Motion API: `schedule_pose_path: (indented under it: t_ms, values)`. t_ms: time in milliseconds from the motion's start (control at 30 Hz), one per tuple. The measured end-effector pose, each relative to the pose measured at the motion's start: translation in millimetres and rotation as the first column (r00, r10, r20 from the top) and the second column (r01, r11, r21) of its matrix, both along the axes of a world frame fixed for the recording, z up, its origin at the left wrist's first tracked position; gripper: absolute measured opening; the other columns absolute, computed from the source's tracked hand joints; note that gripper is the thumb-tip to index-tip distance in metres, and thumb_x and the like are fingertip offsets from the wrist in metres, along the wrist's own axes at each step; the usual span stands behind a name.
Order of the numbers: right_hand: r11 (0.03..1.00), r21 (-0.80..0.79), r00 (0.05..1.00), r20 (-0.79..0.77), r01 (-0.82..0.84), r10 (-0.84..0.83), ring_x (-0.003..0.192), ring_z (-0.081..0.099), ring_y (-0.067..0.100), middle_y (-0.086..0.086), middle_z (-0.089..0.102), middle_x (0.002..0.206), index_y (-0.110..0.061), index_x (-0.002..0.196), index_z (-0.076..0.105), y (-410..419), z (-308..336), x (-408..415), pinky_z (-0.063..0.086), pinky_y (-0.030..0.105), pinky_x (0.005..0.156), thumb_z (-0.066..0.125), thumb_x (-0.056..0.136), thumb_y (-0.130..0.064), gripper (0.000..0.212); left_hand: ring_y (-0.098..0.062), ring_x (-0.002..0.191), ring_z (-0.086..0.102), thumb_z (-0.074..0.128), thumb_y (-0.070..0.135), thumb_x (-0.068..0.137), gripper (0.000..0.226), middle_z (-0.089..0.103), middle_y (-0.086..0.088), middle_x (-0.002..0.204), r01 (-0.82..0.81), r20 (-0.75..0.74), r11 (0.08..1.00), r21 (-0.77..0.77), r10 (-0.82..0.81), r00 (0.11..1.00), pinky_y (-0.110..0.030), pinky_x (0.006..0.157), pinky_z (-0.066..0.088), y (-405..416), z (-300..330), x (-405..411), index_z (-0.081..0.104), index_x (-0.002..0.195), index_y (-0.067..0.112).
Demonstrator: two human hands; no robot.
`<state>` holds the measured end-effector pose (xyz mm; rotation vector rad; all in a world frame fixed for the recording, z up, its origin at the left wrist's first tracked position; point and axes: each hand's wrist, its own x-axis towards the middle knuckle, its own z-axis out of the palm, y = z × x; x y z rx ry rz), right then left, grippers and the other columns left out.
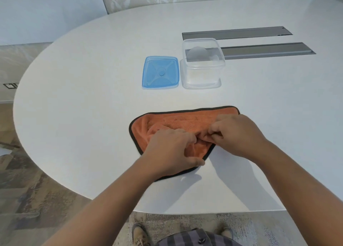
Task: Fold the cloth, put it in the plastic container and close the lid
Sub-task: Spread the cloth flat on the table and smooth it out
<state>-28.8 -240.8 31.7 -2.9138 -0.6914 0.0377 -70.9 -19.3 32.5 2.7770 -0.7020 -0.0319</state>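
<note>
Both hands, left (171, 149) and right (236, 134), curled and pinching cloth (178, 123) at near edge of table (83, 78). Box (202, 73) open beyond, lid (160, 72) just beside. Risk: plush fabric slipping from pinch, fold bunching, too bulky for box.
</note>
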Motion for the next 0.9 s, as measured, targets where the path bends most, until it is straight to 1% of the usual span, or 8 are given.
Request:
schedule_pose_path:
  t_ms: [133, 233, 333, 467, 600, 733, 800, 900]
  values:
    - [0.998, -0.053, 0.999, -0.026, 0.022, -0.024, 0.098, 0.06, 0.019, -0.011, 0.062, 0.104, -0.035, 0.1, 0.065, -1.5, -8.7, -3.2, 0.045, 0.034, 0.073, 0.055, 0.085, -0.055, 0.027, -0.012, 0.085, 0.055, 0.06, 0.076, 0.071, 0.052, 0.06, 0.017, 0.094, -0.029, -0.05, 0.997, 0.071, 0.033, 0.998, -0.034, 0.072, 0.031, -3.5, -20.8, -2.0, 0.059, 0.106, 0.037]
    - [0.996, -0.092, 0.995, -0.094, 0.018, -0.026, 0.114, 0.054, 0.021, -0.012, 0.05, 0.13, -0.036, 0.113, 0.054, -6.3, -13.2, -2.0, 0.036, 0.033, 0.072, 0.063, 0.08, -0.027, 0.036, -0.016, 0.08, 0.056, 0.057, 0.047, 0.078, 0.025, 0.056, 0.016, 0.084, -0.03, -0.001, 0.998, 0.059, 0.03, 1.0, -0.033, 0.068, 0.031, -5.2, -24.8, -2.8, 0.057, 0.099, 0.035]
    - [0.997, -0.061, 0.995, -0.077, 0.057, -0.062, 0.112, 0.053, 0.022, -0.012, 0.052, 0.13, -0.036, 0.115, 0.053, -7.9, -9.5, 2.5, 0.037, 0.035, 0.07, 0.054, 0.08, -0.008, 0.045, -0.016, 0.073, 0.057, 0.054, 0.032, 0.075, 0.019, 0.063, 0.01, 0.079, 0.007, -0.059, 0.997, 0.071, -0.003, 0.998, -0.034, 0.067, 0.041, -3.9, -19.6, 1.0, 0.06, 0.092, 0.027]
    - [0.994, 0.06, 0.991, 0.09, 0.091, -0.096, 0.098, 0.06, 0.028, -0.006, 0.064, 0.119, -0.028, 0.11, 0.062, -10.3, 0.4, 12.0, 0.045, 0.042, 0.078, 0.054, 0.082, -0.008, 0.035, -0.003, 0.077, 0.056, 0.054, 0.032, 0.073, 0.013, 0.064, 0.02, 0.083, 0.074, -0.308, 0.997, -0.017, -0.076, 0.948, -0.035, 0.078, 0.04, 5.4, -7.8, 4.9, 0.062, 0.083, 0.037]
    - [0.971, 0.222, 0.974, 0.188, 0.086, -0.129, 0.092, 0.058, 0.027, -0.006, 0.066, 0.112, -0.023, 0.103, 0.064, -9.0, 2.1, 11.4, 0.044, 0.044, 0.082, 0.045, 0.078, -0.011, 0.034, 0.001, 0.086, 0.056, 0.056, 0.033, 0.075, 0.031, 0.062, 0.027, 0.094, 0.106, -0.451, 0.994, -0.028, -0.107, 0.886, -0.03, 0.084, 0.048, 12.7, 2.4, 5.4, 0.07, 0.102, 0.041]
    - [0.98, 0.164, 0.991, 0.049, 0.116, -0.125, 0.111, 0.056, 0.017, -0.018, 0.064, 0.114, -0.031, 0.1, 0.067, -5.9, -5.9, 9.1, 0.033, 0.046, 0.101, 0.04, 0.08, -0.02, 0.035, 0.003, 0.084, 0.062, 0.071, 0.035, 0.084, 0.019, 0.069, 0.021, 0.097, 0.186, -0.573, 0.98, -0.071, -0.193, 0.797, -0.023, 0.076, 0.053, 14.4, 8.8, 5.1, 0.072, 0.103, 0.038]
    - [0.947, 0.272, 0.984, 0.005, 0.171, -0.179, 0.104, 0.061, 0.015, -0.015, 0.068, 0.104, -0.032, 0.095, 0.068, -6.0, -2.2, 9.6, 0.04, 0.047, 0.099, 0.041, 0.076, -0.025, 0.033, 0.007, 0.074, 0.064, 0.075, 0.042, 0.088, 0.018, 0.071, 0.022, 0.091, 0.165, -0.62, 0.965, -0.202, -0.256, 0.741, -0.011, 0.065, 0.048, 18.6, 13.2, 6.8, 0.073, 0.105, 0.036]
    - [0.893, 0.364, 0.945, 0.091, 0.263, -0.315, 0.1, 0.064, 0.023, -0.009, 0.071, 0.108, -0.029, 0.1, 0.07, -13.1, 4.8, 13.6, 0.049, 0.046, 0.089, 0.041, 0.077, -0.031, 0.037, 0.003, 0.081, 0.068, 0.07, 0.045, 0.092, 0.014, 0.073, 0.02, 0.095, -0.119, -0.459, 0.876, -0.467, -0.125, 0.879, -0.015, 0.07, 0.05, 25.3, 18.2, 14.8, 0.072, 0.104, 0.038]
